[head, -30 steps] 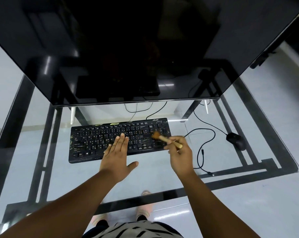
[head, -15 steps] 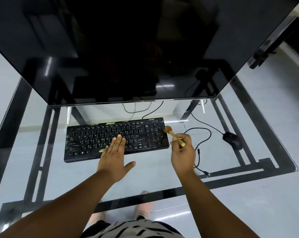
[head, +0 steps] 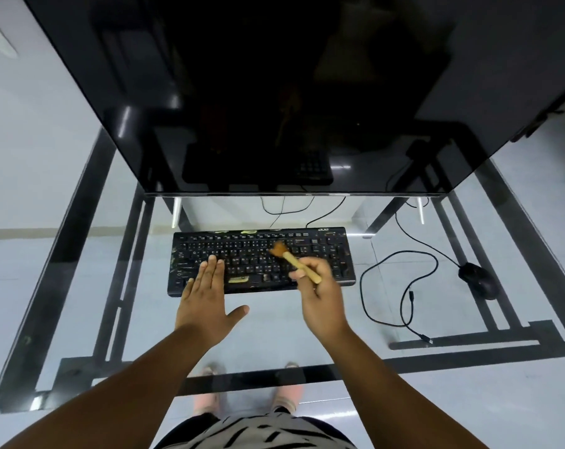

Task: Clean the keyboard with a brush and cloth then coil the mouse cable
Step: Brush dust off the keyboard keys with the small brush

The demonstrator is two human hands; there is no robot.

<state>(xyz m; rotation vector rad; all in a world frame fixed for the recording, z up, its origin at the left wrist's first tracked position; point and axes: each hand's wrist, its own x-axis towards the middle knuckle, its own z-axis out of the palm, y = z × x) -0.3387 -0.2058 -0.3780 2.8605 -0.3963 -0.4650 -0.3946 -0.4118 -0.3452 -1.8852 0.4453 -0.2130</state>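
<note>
Left hand (head: 206, 296) lies flat, fingers straight, on the black keyboard (head: 336, 254) mid-desk, under the monitor (head: 274, 92). Right hand (head: 321, 298) pinches the wooden brush (head: 295, 260), bristles on the upper keys. Mouse (head: 478, 280) sits near the desk's right edge, its cable (head: 371, 306) loose.

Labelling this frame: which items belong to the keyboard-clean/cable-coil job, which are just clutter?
Job:
keyboard
brush, held in right hand
left hand flat on keys
mouse
mouse cable

Lying about:
monitor
glass desk
</note>
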